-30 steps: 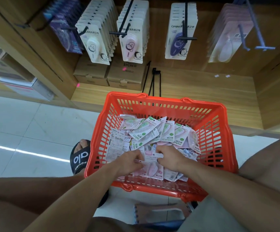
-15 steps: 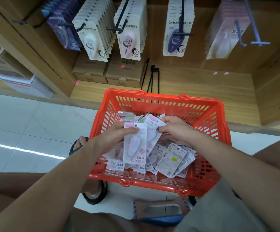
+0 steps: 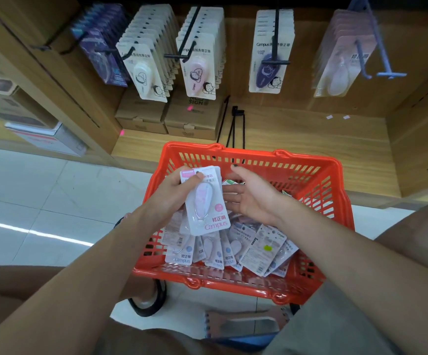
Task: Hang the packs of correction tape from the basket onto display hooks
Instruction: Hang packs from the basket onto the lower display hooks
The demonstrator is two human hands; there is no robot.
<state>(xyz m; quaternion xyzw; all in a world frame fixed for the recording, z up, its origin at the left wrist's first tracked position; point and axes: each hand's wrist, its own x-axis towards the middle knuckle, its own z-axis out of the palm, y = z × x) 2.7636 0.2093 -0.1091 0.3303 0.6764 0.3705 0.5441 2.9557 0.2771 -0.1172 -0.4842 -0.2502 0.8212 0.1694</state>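
A red plastic basket (image 3: 330,190) stands on the floor in front of the shelf, with several packs of correction tape (image 3: 264,248) lying in it. My left hand (image 3: 172,196) grips a small stack of pink packs (image 3: 206,203) above the basket, thumb on the top card. Beside the stack, my right hand (image 3: 253,198) hovers with fingers spread and holds nothing. Display hooks on the wooden back wall carry rows of packs: white (image 3: 143,70), pink (image 3: 200,67), purple (image 3: 269,65) and pale pink (image 3: 340,65) on a blue hook (image 3: 387,70).
Two cardboard boxes (image 3: 166,119) sit on the low shelf under the hooks. Loose black hooks (image 3: 233,126) lean behind the basket. A sandalled foot (image 3: 146,298) is left of the basket, a folding stool (image 3: 248,326) below it. Tiled floor lies to the left.
Both hands came up out of the pile. My left hand lifted a stack of pink packs higher above the basket, and my right hand let go and opened beside it.
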